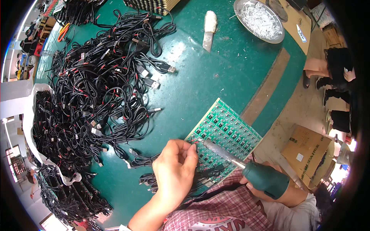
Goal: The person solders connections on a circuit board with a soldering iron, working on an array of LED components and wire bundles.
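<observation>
Green table (185, 102), black cables (104, 77) piled left; left hand (175, 165) pinches red wire (195, 142) between fingertips at the circuit board (227, 133), right hand (288, 197) closes fingers round the soldering iron (266, 179)!

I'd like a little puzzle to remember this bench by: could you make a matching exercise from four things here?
1. Soldering iron
2. Black cables
3. Metal dish
4. Knife

A. holding silvery-white bits
B. lying flat, with pale handle
C. in the right hand
D. piled toward the left of the table

Pairs: 1-C, 2-D, 3-A, 4-B
</observation>
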